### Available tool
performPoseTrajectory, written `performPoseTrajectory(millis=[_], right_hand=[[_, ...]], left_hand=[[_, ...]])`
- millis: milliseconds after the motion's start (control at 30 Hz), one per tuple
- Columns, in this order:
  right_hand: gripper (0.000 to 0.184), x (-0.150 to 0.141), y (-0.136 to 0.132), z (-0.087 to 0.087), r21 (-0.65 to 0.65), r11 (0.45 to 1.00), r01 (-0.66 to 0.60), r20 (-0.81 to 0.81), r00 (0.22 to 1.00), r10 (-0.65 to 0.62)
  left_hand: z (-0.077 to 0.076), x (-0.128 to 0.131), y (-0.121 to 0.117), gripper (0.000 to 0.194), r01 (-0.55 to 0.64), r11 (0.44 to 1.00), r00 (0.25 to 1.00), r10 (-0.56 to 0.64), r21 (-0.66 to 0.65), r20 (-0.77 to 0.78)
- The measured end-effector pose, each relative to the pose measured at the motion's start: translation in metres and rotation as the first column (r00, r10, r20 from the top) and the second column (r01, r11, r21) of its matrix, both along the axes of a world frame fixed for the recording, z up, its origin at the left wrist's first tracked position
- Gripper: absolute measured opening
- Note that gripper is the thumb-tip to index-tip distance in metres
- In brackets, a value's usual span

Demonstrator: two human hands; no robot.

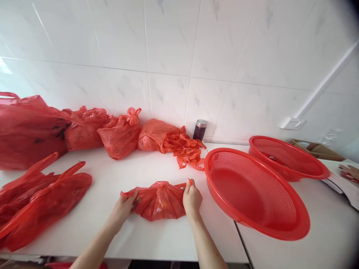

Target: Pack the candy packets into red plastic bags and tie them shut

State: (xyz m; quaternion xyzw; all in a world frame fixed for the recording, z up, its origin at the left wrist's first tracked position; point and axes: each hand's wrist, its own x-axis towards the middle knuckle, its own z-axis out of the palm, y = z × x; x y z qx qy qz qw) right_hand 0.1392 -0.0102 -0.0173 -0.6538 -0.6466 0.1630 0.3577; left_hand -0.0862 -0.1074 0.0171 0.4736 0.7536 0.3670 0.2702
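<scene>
A red plastic bag (pixel 161 203) with something inside it rests on the white table, stretched sideways between both hands. My left hand (pixel 123 205) grips its left end, fingers closed on the gathered plastic. At the other end, my right hand (pixel 192 197) pinches a twisted strip of the same bag, thumb on top. The bag's contents show only as dim shapes through the film. To the right of my right hand stands a large red plastic basket (pixel 238 194) with mesh sides.
Several filled red bags (pixel 120 136) line the tiled wall, and more red bags (pixel 53 198) lie at left. A dark thermos (pixel 200 130) stands at the wall. A second red basket (pixel 291 158), a cardboard box (pixel 316 149) and another person's hand (pixel 349 172) are at right.
</scene>
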Motion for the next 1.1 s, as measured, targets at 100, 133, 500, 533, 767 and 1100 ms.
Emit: performPoseTrajectory(millis=[100, 133, 500, 533, 767, 1100], right_hand=[[0.046, 0.002, 0.0, -0.003, 0.032, 0.994, -0.105, -0.093, 0.99, 0.108], [0.046, 0.002, -0.001, -0.003, 0.049, 0.989, -0.138, -0.123, 0.982, 0.143], [0.047, 0.006, -0.005, -0.002, 0.124, 0.97, -0.211, -0.425, 0.872, 0.244], [0.048, 0.008, -0.006, -0.003, 0.116, 0.976, -0.183, -0.454, 0.864, 0.216], [0.046, 0.013, -0.006, 0.002, 0.078, 0.981, -0.176, -0.562, 0.805, 0.189], [0.037, 0.013, -0.007, 0.002, -0.028, 0.97, -0.243, -0.529, 0.827, 0.192]], left_hand=[[0.011, -0.023, 0.0, 0.046, 0.019, 1.0, 0.999, -0.018, -0.022, 0.05], [0.017, -0.03, 0.0, 0.044, -0.022, 1.0, 1.0, 0.022, 0.0, 0.022], [0.028, 0.069, 0.019, 0.027, 0.423, 0.905, 0.758, -0.328, 0.042, -0.563], [0.025, 0.075, 0.024, 0.025, 0.438, 0.899, 0.728, -0.371, -0.025, -0.577], [0.064, 0.035, 0.041, 0.027, 0.278, 0.927, 0.691, -0.375, -0.252, -0.618], [0.094, -0.11, -0.041, 0.04, -0.187, 0.966, 0.614, -0.028, -0.18, -0.789]])
